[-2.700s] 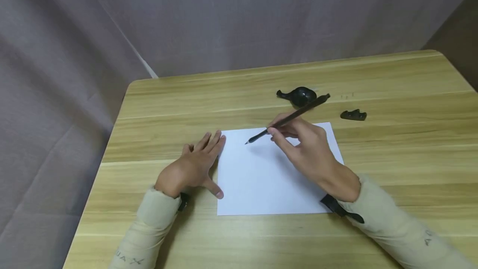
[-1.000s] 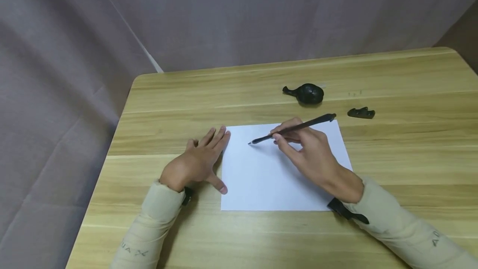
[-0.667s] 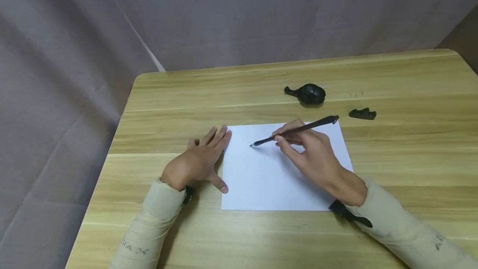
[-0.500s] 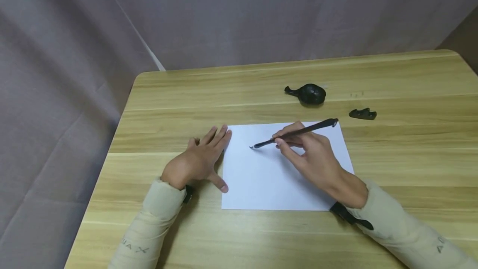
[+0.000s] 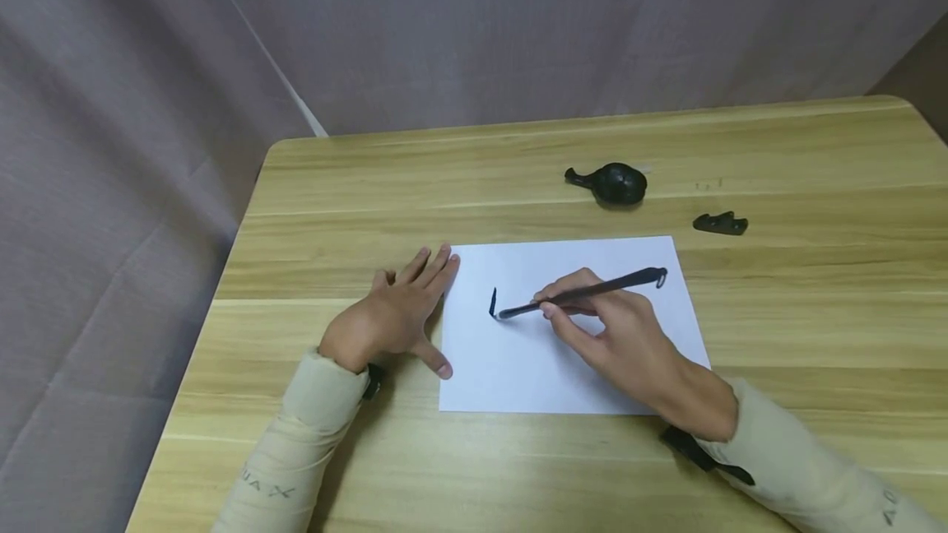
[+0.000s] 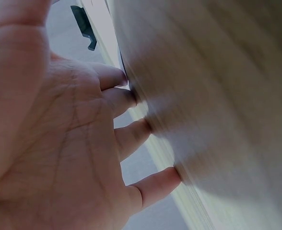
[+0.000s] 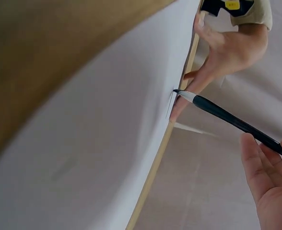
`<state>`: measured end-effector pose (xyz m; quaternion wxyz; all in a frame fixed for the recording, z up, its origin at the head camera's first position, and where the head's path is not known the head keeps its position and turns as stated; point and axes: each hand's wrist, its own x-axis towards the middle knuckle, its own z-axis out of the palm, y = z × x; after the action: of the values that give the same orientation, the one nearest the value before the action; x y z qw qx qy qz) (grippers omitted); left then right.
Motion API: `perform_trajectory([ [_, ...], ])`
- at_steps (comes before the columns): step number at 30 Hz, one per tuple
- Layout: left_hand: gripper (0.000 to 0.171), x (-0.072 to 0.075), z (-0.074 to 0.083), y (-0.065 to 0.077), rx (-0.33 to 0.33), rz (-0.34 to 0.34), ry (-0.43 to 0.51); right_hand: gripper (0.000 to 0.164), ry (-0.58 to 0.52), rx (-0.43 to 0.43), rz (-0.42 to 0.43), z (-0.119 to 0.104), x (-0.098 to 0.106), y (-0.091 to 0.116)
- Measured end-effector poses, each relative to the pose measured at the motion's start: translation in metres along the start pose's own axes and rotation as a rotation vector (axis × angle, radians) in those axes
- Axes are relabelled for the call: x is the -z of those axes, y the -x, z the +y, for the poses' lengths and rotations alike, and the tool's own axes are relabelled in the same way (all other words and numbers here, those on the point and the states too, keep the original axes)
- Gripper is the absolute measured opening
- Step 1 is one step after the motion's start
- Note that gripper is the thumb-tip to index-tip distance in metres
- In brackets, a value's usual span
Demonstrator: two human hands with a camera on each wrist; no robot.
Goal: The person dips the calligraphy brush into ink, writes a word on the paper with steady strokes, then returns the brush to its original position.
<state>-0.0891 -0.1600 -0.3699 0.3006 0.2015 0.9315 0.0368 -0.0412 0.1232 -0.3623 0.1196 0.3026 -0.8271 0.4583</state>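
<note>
My right hand [image 5: 622,344] pinches a dark-handled calligraphy brush [image 5: 592,292] between thumb and fingers. The brush slants, its tip at the lower end of a short black ink stroke [image 5: 493,303] on a white sheet of paper [image 5: 563,385]. In the right wrist view the pale bristles with a black tip [image 7: 184,94] meet the paper's surface. My left hand [image 5: 392,319] lies spread at the sheet's left edge, fingertips and thumb along it. The left wrist view shows its fingers [image 6: 155,187] stretched out, tips against the tabletop.
Behind the paper lies a black, gourd-shaped object [image 5: 618,185] with a short neck. To its right sits a small dark brush rest [image 5: 721,224] with several peaks. The wooden table [image 5: 355,187] ends at a grey curtain [image 5: 474,39].
The right hand has drawn the brush tip downward toward the person, and a black stroke has appeared on the formerly blank paper. The left hand has stayed by the sheet's left edge.
</note>
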Motion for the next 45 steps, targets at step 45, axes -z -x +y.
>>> perform_trajectory([
  [45, 0.158, -0.001, -0.001, -0.001, -0.011, 0.011, 0.002, 0.02, -0.015, -0.03, 0.088, 0.013, 0.005, -0.014],
])
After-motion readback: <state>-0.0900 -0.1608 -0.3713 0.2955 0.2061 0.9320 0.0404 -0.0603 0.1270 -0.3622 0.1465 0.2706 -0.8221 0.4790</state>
